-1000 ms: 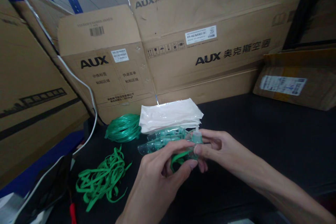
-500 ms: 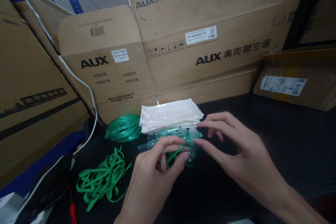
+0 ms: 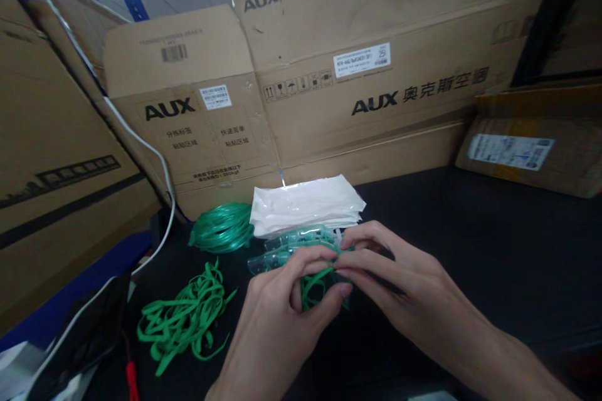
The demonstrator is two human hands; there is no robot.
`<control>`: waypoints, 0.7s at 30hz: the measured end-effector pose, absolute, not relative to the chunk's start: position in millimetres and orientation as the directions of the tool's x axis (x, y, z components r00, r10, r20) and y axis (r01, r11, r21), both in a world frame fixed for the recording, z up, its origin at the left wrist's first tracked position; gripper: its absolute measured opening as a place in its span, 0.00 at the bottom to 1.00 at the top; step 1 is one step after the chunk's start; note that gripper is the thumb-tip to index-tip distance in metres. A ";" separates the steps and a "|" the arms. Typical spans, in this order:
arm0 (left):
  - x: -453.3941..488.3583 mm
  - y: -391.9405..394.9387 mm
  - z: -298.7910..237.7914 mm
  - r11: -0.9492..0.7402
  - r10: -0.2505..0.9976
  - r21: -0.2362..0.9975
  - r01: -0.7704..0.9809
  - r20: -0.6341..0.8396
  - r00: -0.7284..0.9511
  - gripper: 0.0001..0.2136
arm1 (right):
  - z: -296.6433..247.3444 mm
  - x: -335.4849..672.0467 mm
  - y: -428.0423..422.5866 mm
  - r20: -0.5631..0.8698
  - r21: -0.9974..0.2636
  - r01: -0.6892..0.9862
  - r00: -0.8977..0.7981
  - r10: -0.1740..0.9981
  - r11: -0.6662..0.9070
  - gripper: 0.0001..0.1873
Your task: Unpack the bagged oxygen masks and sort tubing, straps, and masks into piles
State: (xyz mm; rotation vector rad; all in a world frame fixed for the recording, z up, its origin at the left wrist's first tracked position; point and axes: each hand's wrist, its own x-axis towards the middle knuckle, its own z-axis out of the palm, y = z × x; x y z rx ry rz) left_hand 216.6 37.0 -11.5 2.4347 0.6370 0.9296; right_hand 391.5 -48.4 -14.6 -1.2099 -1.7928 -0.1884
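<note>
Over a black table my two hands meet around a clear green plastic mask [image 3: 288, 249] with a green elastic strap [image 3: 314, 283]. My left hand [image 3: 286, 313] is closed, thumb and fingers pinching the strap and the mask's lower edge. My right hand [image 3: 399, 291] is closed too, its fingertips pinching the same piece from the right. More clear green masks lie stacked just behind my fingers, in front of a pile of white plastic bags [image 3: 305, 203].
A heap of loose green straps [image 3: 185, 316] lies left of my hands and a coil of green tubing [image 3: 221, 229] behind it. Big AUX cardboard boxes [image 3: 357, 69] wall the back and left. A white cable [image 3: 162, 182] hangs at the left; a labelled box [image 3: 527, 150] sits at the right.
My right hand opened and lifted off the mask half a second ago, and now has closed back onto it beside my left fingers. The left hand stayed on the strap.
</note>
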 end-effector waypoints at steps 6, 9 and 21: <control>218.4 36.1 -11.2 -0.803 0.553 0.536 0.261 0.503 0.664 0.15 | -19.4 392.9 -48.6 0.744 -0.276 0.853 -0.103 0.660 0.444 0.11; 218.2 36.7 -10.2 -0.814 0.547 0.516 0.268 0.524 0.653 0.14 | -20.4 395.4 -49.1 0.737 -0.223 0.885 -0.121 0.665 0.408 0.12; 205.9 45.5 -4.4 -0.764 0.633 0.531 0.366 0.504 0.588 0.10 | -12.1 429.9 -54.5 0.769 -0.085 0.971 -0.080 0.634 0.225 0.08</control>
